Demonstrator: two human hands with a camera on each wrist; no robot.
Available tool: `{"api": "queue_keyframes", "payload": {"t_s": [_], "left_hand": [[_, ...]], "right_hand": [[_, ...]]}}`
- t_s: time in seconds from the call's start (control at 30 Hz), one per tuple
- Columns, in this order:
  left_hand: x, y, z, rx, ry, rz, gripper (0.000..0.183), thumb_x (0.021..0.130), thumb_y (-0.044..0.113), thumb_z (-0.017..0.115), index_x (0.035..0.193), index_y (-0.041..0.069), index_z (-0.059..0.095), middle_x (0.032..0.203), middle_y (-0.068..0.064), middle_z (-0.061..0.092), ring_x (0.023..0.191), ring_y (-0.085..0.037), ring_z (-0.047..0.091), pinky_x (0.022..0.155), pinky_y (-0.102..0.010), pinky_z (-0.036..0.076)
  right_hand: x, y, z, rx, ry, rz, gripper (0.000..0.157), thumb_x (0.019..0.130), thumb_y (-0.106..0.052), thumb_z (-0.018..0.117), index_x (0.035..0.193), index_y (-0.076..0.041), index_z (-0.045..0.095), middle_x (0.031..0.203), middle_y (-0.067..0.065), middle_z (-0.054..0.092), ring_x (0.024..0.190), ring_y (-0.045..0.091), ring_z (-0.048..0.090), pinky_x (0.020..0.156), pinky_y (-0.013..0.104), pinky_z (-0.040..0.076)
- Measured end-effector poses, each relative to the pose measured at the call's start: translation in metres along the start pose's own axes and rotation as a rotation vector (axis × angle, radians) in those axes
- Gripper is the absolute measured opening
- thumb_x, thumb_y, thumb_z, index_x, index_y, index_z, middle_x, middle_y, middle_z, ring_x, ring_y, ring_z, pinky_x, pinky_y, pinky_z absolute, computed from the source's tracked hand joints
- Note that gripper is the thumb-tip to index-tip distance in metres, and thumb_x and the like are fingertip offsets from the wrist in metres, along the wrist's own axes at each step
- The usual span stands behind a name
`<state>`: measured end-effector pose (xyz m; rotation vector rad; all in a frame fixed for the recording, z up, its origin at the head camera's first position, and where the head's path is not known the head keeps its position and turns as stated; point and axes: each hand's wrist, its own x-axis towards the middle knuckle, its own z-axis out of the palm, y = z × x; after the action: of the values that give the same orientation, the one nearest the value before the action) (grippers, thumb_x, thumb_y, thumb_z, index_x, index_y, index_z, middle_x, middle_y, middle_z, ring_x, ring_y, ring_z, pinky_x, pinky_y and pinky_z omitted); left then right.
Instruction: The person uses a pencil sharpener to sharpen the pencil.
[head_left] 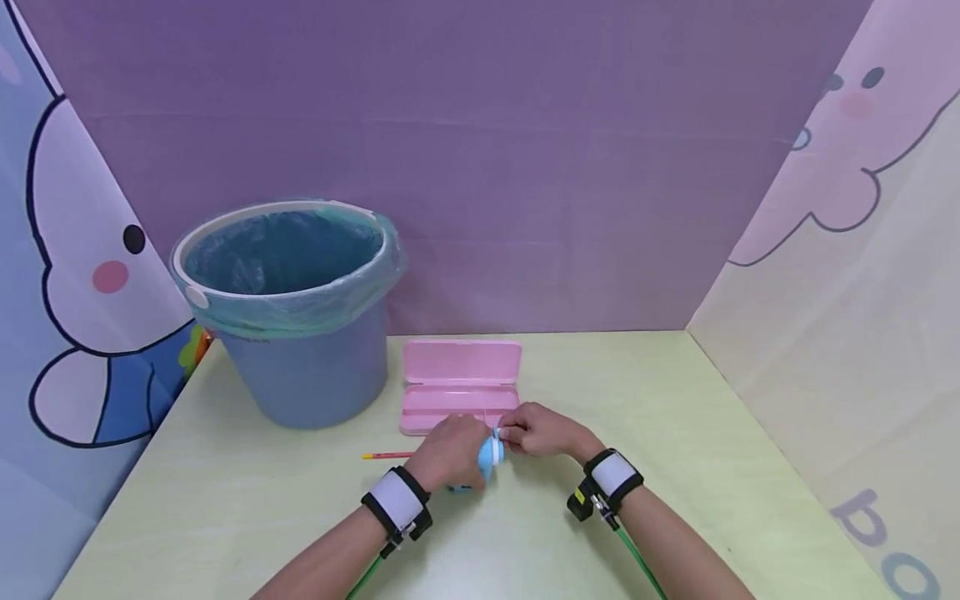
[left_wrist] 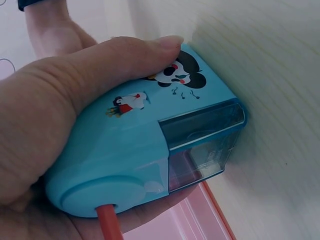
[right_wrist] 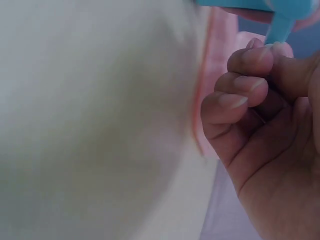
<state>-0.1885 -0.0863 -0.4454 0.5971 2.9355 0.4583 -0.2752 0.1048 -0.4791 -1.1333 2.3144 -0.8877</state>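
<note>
A light blue pencil sharpener (left_wrist: 132, 145), with printed cartoon figures and a see-through shavings drawer (left_wrist: 200, 150), is gripped by my left hand (head_left: 450, 450). My left thumb lies across its printed side. A red pencil (left_wrist: 109, 222) sits in the sharpener's hole; its yellow-tipped end sticks out leftward in the head view. My right hand (head_left: 543, 432) pinches the sharpener's blue crank (right_wrist: 279, 30) between thumb and forefinger, the other fingers curled. The pencil's point is hidden inside the sharpener.
Just behind the hands, a pink pencil case (head_left: 461, 362) lies with its lid raised. A blue bin (head_left: 322, 375) with a teal bag liner stands at the table's back left. A purple wall (head_left: 525, 167) closes off the back of the pale table (head_left: 637, 400).
</note>
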Motion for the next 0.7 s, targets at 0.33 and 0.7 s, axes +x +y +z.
{"api": "queue_keyframes", "payload": {"t_s": [0.33,0.7], "left_hand": [[-0.001,0.000,-0.002,-0.023,0.006,0.001,0.035,0.062,0.016,0.096,0.082,0.012,0.068,0.069,0.006,0.058,0.064,-0.011,0.051,0.061,-0.025,0.043],[-0.001,0.000,0.000,-0.012,0.014,0.022,0.036,0.060,0.016,0.097,0.081,0.013,0.068,0.069,0.007,0.058,0.063,-0.010,0.051,0.060,-0.024,0.043]], "right_hand": [[0.001,0.004,0.010,-0.066,-0.020,-0.032,0.024,0.100,-0.005,0.050,0.089,-0.010,0.071,0.064,-0.012,0.048,0.057,-0.001,0.042,0.057,0.017,0.036],[-0.007,-0.003,0.017,-0.128,-0.023,-0.027,0.023,0.094,-0.002,0.054,0.076,-0.009,0.067,0.064,-0.013,0.048,0.057,-0.002,0.041,0.058,0.016,0.035]]}}
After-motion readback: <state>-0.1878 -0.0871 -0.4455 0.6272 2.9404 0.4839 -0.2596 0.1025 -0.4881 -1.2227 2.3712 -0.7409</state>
